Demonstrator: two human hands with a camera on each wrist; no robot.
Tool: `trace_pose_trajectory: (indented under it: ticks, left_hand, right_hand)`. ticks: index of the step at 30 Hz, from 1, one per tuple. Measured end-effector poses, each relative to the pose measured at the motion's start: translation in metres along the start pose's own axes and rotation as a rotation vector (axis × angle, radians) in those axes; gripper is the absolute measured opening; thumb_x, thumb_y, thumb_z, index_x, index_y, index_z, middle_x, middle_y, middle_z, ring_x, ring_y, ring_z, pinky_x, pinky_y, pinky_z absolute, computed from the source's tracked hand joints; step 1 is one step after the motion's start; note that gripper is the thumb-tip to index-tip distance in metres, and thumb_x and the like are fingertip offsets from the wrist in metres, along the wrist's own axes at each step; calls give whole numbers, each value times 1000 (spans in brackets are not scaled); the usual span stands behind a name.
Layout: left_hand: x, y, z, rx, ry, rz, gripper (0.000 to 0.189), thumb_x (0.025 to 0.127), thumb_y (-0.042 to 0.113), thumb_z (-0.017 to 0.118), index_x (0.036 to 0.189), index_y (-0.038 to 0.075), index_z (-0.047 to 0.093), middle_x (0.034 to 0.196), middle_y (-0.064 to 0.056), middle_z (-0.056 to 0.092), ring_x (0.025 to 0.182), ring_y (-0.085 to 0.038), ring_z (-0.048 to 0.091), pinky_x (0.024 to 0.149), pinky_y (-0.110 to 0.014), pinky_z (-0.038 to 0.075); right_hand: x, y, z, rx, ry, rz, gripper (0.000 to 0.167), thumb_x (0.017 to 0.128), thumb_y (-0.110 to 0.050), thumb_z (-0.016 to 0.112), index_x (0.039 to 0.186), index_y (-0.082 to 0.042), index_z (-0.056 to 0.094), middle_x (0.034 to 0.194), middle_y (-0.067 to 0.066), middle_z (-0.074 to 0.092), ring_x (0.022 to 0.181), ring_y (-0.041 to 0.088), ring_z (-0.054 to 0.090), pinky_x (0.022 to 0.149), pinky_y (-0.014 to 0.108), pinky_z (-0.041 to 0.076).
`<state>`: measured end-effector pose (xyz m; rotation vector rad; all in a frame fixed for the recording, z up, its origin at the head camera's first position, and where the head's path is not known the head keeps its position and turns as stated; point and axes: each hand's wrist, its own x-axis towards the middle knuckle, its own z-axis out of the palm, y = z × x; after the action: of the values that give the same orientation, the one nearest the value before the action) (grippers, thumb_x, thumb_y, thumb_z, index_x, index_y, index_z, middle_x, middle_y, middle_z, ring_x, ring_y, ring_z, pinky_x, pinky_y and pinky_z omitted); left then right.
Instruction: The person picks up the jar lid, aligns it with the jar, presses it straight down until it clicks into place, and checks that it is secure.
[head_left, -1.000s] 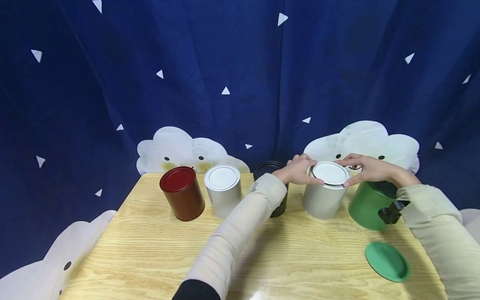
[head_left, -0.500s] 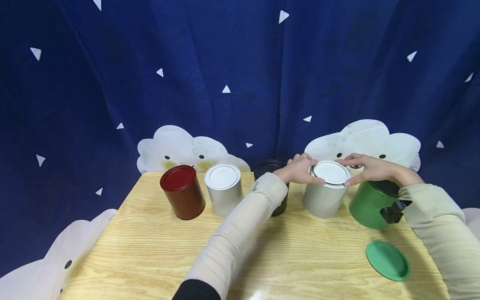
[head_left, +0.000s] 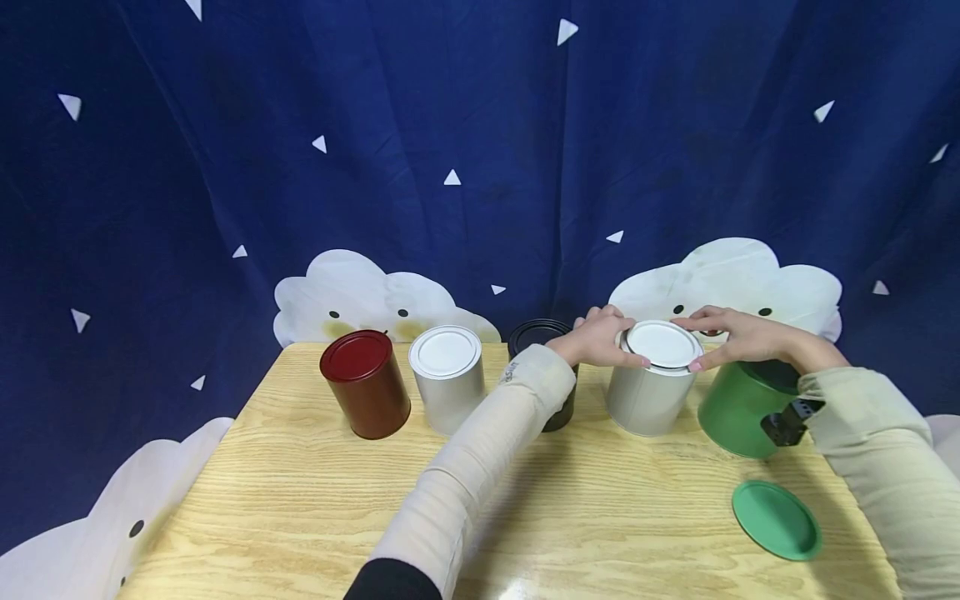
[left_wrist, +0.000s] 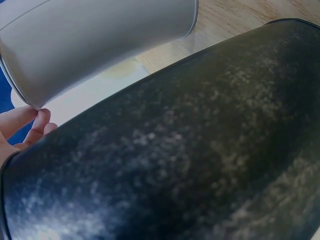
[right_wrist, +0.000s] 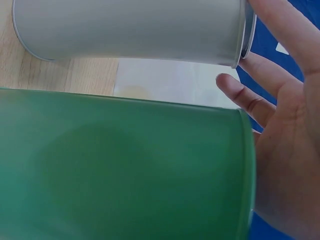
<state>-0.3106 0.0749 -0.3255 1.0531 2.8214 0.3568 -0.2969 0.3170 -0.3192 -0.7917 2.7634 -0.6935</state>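
A white lid [head_left: 663,343] sits on the mouth of a white can [head_left: 647,404], with a dark line showing between lid and rim. My left hand [head_left: 598,338] pinches the lid's left edge, thumb at the front and fingers behind. From the right, my right hand [head_left: 742,337] pinches its other edge. In the right wrist view the lid [right_wrist: 249,32] stands slightly off the can's rim, fingertips against it. A black can [left_wrist: 165,145] fills much of the left wrist view below my left fingers [left_wrist: 20,120]. Under my right wrist stands a green can [head_left: 738,412], its top dark inside.
A green lid [head_left: 776,519] lies flat on the wooden table [head_left: 300,517] at the front right. Left of the black can stand another lidded white can [head_left: 450,400] and a dark red can [head_left: 367,396]. A blue curtain [head_left: 465,100] hangs behind.
The head view shifts very slightly. Both hands keep their hold on the white lid, and the cans stay where they were.
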Motion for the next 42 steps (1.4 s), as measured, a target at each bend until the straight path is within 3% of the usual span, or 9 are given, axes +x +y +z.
trace_pose_trajectory:
  ticks: [9,20,35,42]
  left_hand:
    - [1,-2,0,-13,4,5,69,79,54,60,136,18,44,125,0,45,105,-15,37,74,-26,27]
    - [-1,-1,3,-43,90,-7,54,79,46,64,125,18,56,121,1,52,107,-16,40,75,-25,27]
    - [-1,3,2,5,71,-42,54,79,47,64,126,20,57,121,2,51,107,-16,39,78,-28,27]
    - [-4,5,0,16,106,-21,56,81,48,61,128,18,54,120,0,50,104,-16,39,75,-26,29]
  right_hand:
    - [-1,-1,-2,-31,20,-16,71,69,-24,77,130,1,48,116,15,48,104,32,44,80,47,37]
    - [-3,0,1,-68,115,-66,54,70,-26,77,117,-2,61,105,13,55,98,29,48,77,45,39]
    - [-2,-1,2,-87,127,-81,53,70,-26,77,114,0,63,100,11,57,95,29,51,77,46,40]
    - [-7,-1,5,-86,169,-86,54,72,-24,76,118,1,60,104,11,57,96,28,51,75,44,42]
